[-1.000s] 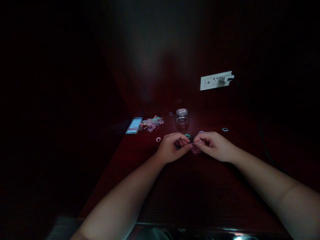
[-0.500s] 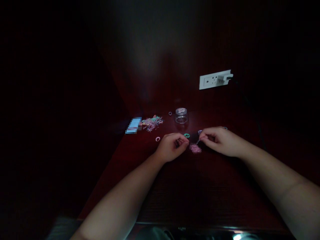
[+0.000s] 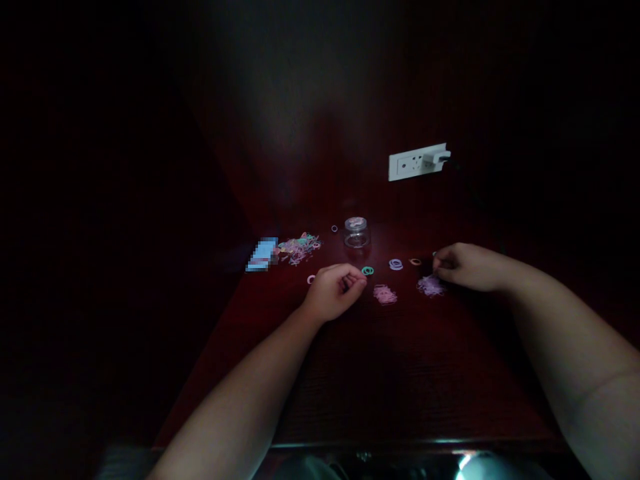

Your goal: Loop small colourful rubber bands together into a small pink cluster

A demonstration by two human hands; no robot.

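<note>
The left forearm slants up from the bottom edge of the view, and the left hand [image 3: 336, 291] sits low over the tabletop [image 3: 350, 373], its fingers curled inward and thumb turned toward them. That grip is drawn together at the tips; whether a small band is pinched there, I can't tell. The right forearm crosses from the lower right, wrist nearly level, and the right hand [image 3: 463, 267] hovers at the purple band pile [image 3: 431, 286] with bent fingers pointing left and down. Its fingertips are too dim to show whether that grip is apart or together.

The pink band pile [image 3: 385, 295] lies between the hands, nearer the left one. Just beyond it are the green bands [image 3: 367, 271], the lavender bands [image 3: 395, 265] and an orange band [image 3: 415, 262]. Farther back, the clear lidded jar [image 3: 357, 233] stands upright, with the mixed band pile [image 3: 299, 248] off to its left.
</note>
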